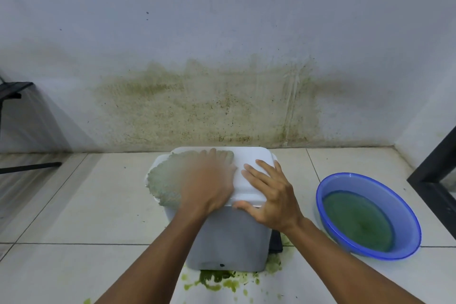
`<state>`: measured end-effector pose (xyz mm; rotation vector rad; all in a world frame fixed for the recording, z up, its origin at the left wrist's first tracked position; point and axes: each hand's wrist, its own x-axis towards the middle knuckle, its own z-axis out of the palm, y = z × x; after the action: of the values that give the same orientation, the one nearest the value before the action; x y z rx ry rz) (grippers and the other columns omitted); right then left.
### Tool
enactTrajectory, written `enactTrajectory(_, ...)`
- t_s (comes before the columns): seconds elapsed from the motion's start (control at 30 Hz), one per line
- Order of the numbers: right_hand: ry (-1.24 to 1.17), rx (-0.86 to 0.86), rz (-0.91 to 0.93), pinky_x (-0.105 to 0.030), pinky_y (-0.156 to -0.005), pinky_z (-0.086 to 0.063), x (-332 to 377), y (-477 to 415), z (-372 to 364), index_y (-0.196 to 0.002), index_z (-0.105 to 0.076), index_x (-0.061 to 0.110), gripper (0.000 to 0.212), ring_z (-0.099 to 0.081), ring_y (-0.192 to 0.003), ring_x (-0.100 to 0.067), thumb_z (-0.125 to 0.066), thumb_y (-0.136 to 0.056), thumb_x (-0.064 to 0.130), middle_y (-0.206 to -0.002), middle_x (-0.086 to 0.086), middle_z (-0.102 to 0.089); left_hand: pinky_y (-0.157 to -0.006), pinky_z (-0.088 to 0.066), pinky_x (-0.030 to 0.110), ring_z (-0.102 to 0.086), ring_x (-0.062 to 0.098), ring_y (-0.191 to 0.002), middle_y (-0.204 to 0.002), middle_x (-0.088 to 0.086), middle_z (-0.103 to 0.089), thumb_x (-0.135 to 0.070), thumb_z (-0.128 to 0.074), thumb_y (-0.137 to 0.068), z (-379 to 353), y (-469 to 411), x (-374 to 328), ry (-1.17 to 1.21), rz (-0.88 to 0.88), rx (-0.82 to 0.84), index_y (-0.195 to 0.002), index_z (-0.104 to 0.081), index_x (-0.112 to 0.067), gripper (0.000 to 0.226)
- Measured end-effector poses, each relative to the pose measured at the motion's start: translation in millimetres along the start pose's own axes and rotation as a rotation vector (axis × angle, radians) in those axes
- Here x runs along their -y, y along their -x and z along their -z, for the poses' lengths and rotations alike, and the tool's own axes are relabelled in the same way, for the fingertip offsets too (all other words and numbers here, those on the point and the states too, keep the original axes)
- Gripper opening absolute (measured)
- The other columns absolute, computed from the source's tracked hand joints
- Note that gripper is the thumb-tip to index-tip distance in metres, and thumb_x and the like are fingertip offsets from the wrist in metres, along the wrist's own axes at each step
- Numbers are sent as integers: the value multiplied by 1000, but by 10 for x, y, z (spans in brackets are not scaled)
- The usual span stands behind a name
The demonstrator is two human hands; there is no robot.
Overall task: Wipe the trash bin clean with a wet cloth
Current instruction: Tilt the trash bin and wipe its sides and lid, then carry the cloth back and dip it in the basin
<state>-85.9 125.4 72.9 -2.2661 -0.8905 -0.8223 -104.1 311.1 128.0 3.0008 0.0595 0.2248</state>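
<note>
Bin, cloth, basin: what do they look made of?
Trash bin: likely moulded plastic; smooth white lid, matte grey body, rounded corners.
Cloth: seemingly soft textile; nubby grey-green surface draping over the lid's edge.
Basin: probably translucent blue plastic; glossy rim, wall lets light through.

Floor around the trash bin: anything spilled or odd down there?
Yes: green slop is splattered on the tiles at the bin's near base and right corner. The wall behind carries a wide greenish-brown stain, and the water in the blue basin is murky green.
</note>
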Motion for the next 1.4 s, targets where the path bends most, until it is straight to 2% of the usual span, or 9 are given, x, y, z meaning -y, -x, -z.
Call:
enactTrajectory(0.4, -14, -144, 111, -53, -104, -45, 146, 189, -135, -121, -71, 6, 52, -62, -123, -20, -77, -84, 42, -129, -4, -68, -127, -20, 47, -32, 22, -154, -164, 0, -42, -55, -14, -102, -69, 139, -88, 54, -57, -46, -157, -42, -32, 66)
enactTrajectory(0.57, -86, -32, 136, -55, -108, -42, -110, 197, 40, -126, -67, 6, 58, -56, -130, -25, -82, -80, 38, -135, -6, -63, -127, -2, 52, -17, 28, -159, -171, 3, -26, -67, -9, -99, -163, 292, -62, 24, 52, -30, -162, -27, -33, 75)
enactTrajectory(0.77, -278, 103, -128, -51, -117, -34, -133, 39, 153, -132, -63, 9, 72, -49, -136, -15, -90, -69, 32, -140, -1, -59, -125, 8, 62, 4, 34, -160, -174, 11, -1, -70, -13, -100, -30, -164, 83, 20, 222, 147, -166, -5, -25, 81)
enactTrajectory(0.87, -422, 80, -374, -23, -111, -40, -91, -23, 202, -144, -51, 14, 86, -47, -134, 1, -90, -68, 25, -152, 10, -44, -125, 13, 59, 12, 33, -160, -173, 8, 9, -66, -12, -103, -64, -344, -252, 36, 47, 214, -166, 3, -26, 75)
enactTrajectory(0.93, -634, 77, -578, -17, -106, -42, -107, -150, 303, -148, -44, 14, 86, -47, -134, -1, -81, -70, 6, -154, 11, -40, -127, 10, 56, 9, 28, -160, -174, 4, 3, -58, -16, -107, -105, -337, -458, 71, -124, 228, -166, -3, -30, 66)
enactTrajectory(1.07, -758, 69, -748, -24, -108, -44, -184, -323, 535, -144, -49, 13, 78, -60, -119, -6, -47, -72, -17, -137, -1, -59, -120, -28, 37, -44, 17, -145, -155, 2, -53, -42, -35, -111, -54, -194, -573, 467, -230, 117, -148, -54, -27, 44)
enactTrajectory(1.17, -705, 118, -699, -22, -95, -54, -142, -364, 632, -134, -62, 21, 65, -68, -103, -4, -69, -80, -13, -114, 5, -71, -80, -48, 11, -70, -2, -95, -109, -7, -78, -40, -43, -110, 184, -119, -586, 1057, -49, 211, -111, -76, -26, 35)
enactTrajectory(1.3, -717, -39, -737, -20, -74, -58, -33, -493, 772, -113, -76, 19, 44, -74, -84, -7, -87, -71, 11, -98, 9, -77, -97, -57, 43, -74, 29, -102, -110, 15, -78, -37, -47, -108, 436, -98, -673, 1485, 193, 466, -107, -81, -9, 43)
enactTrajectory(1.4, -670, -117, -703, -18, -71, -55, -3, -633, 988, -87, -79, 24, 23, -72, -81, -5, -80, -76, 3, -84, 11, -77, -78, -57, 35, -68, 28, -86, -95, 13, -75, -40, -54, -105, 607, -117, -737, 1445, 86, 400, -101, -77, -4, 42)
